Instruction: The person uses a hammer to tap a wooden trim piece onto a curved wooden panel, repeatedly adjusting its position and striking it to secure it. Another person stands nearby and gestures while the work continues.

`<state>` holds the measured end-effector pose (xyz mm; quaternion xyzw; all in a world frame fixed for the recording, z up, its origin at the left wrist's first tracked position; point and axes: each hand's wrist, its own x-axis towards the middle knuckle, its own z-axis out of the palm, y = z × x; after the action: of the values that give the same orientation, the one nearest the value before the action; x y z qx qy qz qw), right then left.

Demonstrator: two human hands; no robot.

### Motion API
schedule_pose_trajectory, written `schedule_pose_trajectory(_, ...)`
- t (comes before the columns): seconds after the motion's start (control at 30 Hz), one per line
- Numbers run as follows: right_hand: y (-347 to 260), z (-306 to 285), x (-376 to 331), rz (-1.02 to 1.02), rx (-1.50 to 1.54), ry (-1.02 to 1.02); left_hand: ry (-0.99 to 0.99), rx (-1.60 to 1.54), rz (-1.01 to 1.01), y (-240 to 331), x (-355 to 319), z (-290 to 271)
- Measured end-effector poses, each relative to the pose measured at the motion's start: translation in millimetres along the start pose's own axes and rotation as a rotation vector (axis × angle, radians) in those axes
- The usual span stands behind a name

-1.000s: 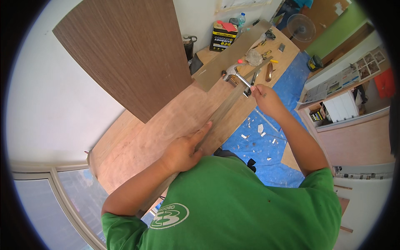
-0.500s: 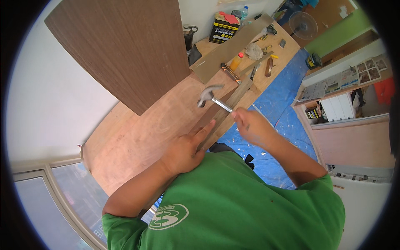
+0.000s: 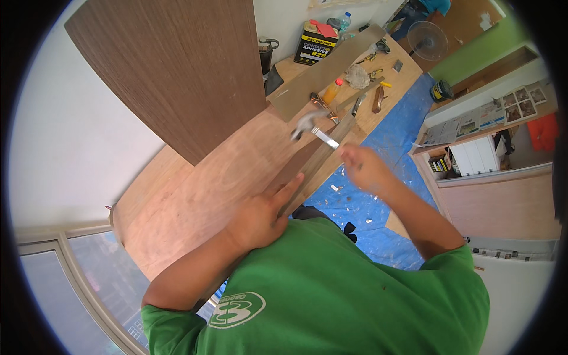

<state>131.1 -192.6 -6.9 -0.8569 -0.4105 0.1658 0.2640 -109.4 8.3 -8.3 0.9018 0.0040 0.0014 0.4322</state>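
My right hand (image 3: 365, 170) is closed round a claw hammer (image 3: 325, 138) with a silver shaft, its blurred head raised over the far part of a narrow brown wooden strip (image 3: 319, 161). On the near part of that strip lies my left hand (image 3: 260, 218), its fingers stretched out along the wood and holding no tool. The strip rests along the right-hand edge of a reddish wooden worktop (image 3: 201, 198). Just beyond the hammer head are a dark hand tool with orange marks (image 3: 323, 106) and a bottle of orange liquid (image 3: 332, 90).
A large dark wood-grain panel (image 3: 171, 71) stands at the left. Farther back are an adhesive can (image 3: 313, 44), a long brown sheet (image 3: 325, 74) and a brown-handled tool (image 3: 378, 99). Blue sheeting (image 3: 390, 139) covers the floor; beyond stand a fan (image 3: 427, 41) and a person (image 3: 414, 10).
My right hand has shifted a little right and away from me, carrying the hammer farther along the strip. My left hand stays at nearly the same spot.
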Motion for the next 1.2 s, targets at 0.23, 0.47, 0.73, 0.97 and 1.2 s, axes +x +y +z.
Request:
schedule_pose_trajectory(0.23,30,-25,14,0.211,-0.112,0.064,0.026,-0.002,0.014,-1,-1,2)
schedule_pose_trajectory(0.47,46,-55,27,0.373,0.029,0.206,-0.039,0.001,-0.049,2,-2,-7)
schedule_pose_trajectory(0.73,-2,-82,-25,0.110,-0.127,0.310,-0.056,-0.036,-0.060,1,0,-10)
schedule_pose_trajectory(0.97,3,-72,-20,0.073,-0.068,0.364,-0.051,-0.038,-0.062,3,1,-15)
schedule_pose_trajectory(1.2,0,-71,-16,0.119,-0.186,0.300,-0.034,-0.033,-0.043,-1,1,-15)
